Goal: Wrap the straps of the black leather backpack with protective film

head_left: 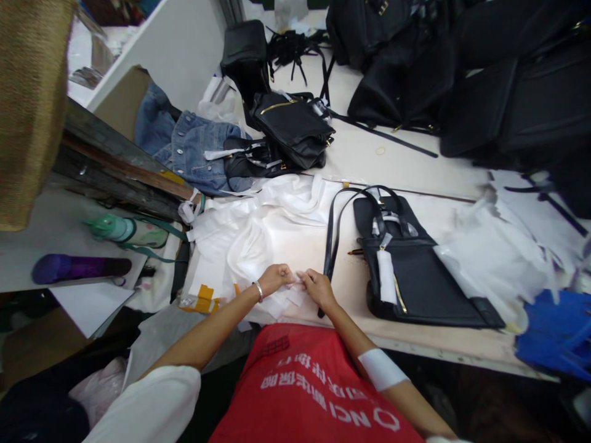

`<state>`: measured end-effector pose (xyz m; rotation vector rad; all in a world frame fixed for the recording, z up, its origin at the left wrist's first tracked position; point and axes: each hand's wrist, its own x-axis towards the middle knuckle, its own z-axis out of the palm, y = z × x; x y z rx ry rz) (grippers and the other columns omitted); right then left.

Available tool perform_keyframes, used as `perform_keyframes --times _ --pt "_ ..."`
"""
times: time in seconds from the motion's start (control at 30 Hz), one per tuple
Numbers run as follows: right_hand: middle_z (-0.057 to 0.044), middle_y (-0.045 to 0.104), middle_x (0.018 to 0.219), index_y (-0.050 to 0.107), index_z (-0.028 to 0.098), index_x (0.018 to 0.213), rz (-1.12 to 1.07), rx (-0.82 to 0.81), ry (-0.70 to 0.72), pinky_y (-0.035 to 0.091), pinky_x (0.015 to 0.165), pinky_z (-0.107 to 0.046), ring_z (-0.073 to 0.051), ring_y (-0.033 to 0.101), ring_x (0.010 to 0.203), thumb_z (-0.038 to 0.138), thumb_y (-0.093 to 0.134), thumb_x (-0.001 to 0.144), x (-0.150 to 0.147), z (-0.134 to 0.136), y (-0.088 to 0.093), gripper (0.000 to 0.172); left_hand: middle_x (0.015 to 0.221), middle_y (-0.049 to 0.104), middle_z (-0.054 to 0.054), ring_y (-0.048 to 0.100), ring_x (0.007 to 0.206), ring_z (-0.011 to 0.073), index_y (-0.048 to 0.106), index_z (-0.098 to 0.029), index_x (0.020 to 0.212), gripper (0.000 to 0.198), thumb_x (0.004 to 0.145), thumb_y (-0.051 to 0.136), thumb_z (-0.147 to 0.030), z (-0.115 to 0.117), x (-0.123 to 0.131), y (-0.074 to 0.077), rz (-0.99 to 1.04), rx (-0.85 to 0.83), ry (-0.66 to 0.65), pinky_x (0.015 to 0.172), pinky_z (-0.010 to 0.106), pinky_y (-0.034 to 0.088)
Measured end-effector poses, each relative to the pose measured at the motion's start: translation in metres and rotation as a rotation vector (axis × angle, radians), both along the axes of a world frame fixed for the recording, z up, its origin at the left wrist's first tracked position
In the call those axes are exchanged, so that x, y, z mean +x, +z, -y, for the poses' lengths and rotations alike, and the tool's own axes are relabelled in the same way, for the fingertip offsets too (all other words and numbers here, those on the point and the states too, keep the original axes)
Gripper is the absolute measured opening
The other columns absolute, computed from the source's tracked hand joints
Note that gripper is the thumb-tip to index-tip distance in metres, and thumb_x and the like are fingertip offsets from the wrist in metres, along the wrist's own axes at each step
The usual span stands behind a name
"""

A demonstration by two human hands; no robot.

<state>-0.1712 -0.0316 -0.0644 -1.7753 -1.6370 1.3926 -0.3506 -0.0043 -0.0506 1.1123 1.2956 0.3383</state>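
My left hand [276, 279], with a bracelet at the wrist, is closed in a pinch close to the table's front edge. Facing it, my right hand [317, 288] is also closed, fingertips almost touching the left ones. Between them is a small piece of white tissue paper [297, 280], which both hands grip. Loose white tissue paper [252, 243] lies bunched just beyond and under my hands. To the right, a black leather backpack [429, 286] lies flat, with a gold zip and white wrapping on its zip pull. Its long black straps [333, 231] reach toward my right hand.
More black bags [295, 126] sit at the back beside a denim jacket [198, 147]. A large heap of black bags [498, 92] fills the far right. White wrapping sheets [494, 252] and a blue bundle [556, 332] lie right. Bottles [83, 269] stand off the table's left side.
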Motion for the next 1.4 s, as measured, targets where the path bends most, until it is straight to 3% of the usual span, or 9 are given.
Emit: perform_keyframes --times 0.17,0.23,0.37,0.53,0.63,0.77,0.87,1.07,1.4 --pt "-0.001 0.064 0.085 0.055 0.022 0.098 0.141 0.067 0.111 0.040 0.066 -0.024 -0.015 0.059 0.076 0.037 0.048 0.088 0.008 0.021 0.005 0.019 0.058 0.062 0.001 0.055 0.055 0.0116 0.055 -0.015 0.064 0.018 0.072 0.061 -0.030 0.001 -0.010 -0.001 0.052 0.012 0.021 0.057 0.024 0.042" --pt "-0.004 0.061 0.099 0.052 0.022 0.106 0.217 0.125 0.250 0.041 0.072 -0.025 -0.017 0.057 0.087 0.030 0.058 0.082 0.007 0.030 0.008 0.026 0.060 0.063 0.002 0.057 0.058 0.0125 0.056 -0.014 0.066 0.020 0.075 0.059 -0.032 0.001 -0.014 0.000 0.073 0.025 0.021 0.062 0.026 0.044" --pt "-0.006 0.056 0.099 0.055 0.022 0.095 0.298 0.180 0.360 0.041 0.074 -0.025 -0.018 0.054 0.090 0.017 0.058 0.078 0.003 0.037 0.012 0.018 0.064 0.063 0.002 0.058 0.064 0.0136 0.059 -0.014 0.069 0.020 0.077 0.058 -0.032 0.002 -0.023 0.005 0.087 0.068 0.004 0.069 0.028 0.045" --pt "-0.002 0.057 0.085 0.053 0.022 0.084 0.086 0.136 0.219 0.040 0.070 -0.026 -0.016 0.054 0.079 0.019 0.053 0.080 0.008 0.034 0.011 0.004 0.092 0.067 0.006 0.059 0.088 0.0178 0.062 -0.016 0.076 0.018 0.077 0.061 -0.033 -0.001 -0.029 0.020 0.086 0.138 -0.047 0.084 0.032 0.043" --pt "0.002 0.057 0.073 0.053 0.022 0.085 -0.144 0.000 0.054 0.040 0.065 -0.025 -0.015 0.053 0.069 0.024 0.052 0.080 0.008 0.032 0.009 0.006 0.119 0.060 0.007 0.049 0.113 0.0203 0.063 -0.018 0.076 0.014 0.077 0.063 -0.031 -0.002 -0.026 0.028 0.094 0.244 -0.196 0.100 0.034 0.033" --pt "0.003 0.053 0.066 0.051 0.020 0.082 -0.500 -0.192 -0.237 0.042 0.060 -0.024 -0.013 0.052 0.062 0.034 0.059 0.072 0.003 0.028 0.006 0.018 0.100 0.065 0.004 0.055 0.100 0.0190 0.064 -0.018 0.075 0.012 0.076 0.062 -0.030 0.000 -0.020 0.025 0.049 0.222 -0.390 0.093 0.031 0.038" --pt "0.003 0.054 0.066 0.052 0.019 0.088 -0.614 -0.328 -0.376 0.042 0.056 -0.024 -0.011 0.051 0.057 0.040 0.064 0.067 0.004 0.028 0.006 0.032 0.082 0.063 0.001 0.056 0.082 0.0164 0.062 -0.017 0.076 0.013 0.077 0.060 -0.030 0.000 -0.021 0.019 0.009 0.203 -0.396 0.081 0.028 0.042" --pt "0.003 0.055 0.061 0.054 0.018 0.089 -0.625 -0.443 -0.341 0.044 0.051 -0.024 -0.011 0.050 0.050 0.051 0.062 0.069 0.002 0.034 0.008 0.039 0.075 0.058 0.000 0.052 0.075 0.0150 0.059 -0.016 0.075 0.014 0.078 0.058 -0.030 -0.003 -0.028 0.018 -0.018 0.225 -0.376 0.074 0.026 0.041" --pt "0.006 0.045 0.049 0.045 0.021 0.063 -0.262 -0.129 -0.205 0.033 0.047 -0.021 -0.011 0.045 0.047 0.051 0.049 0.081 0.005 0.034 0.007 0.036 0.097 0.063 0.005 0.055 0.094 0.0187 0.059 -0.015 0.078 0.015 0.080 0.057 -0.030 0.003 -0.026 0.026 0.095 0.213 -0.286 0.087 0.030 0.040"
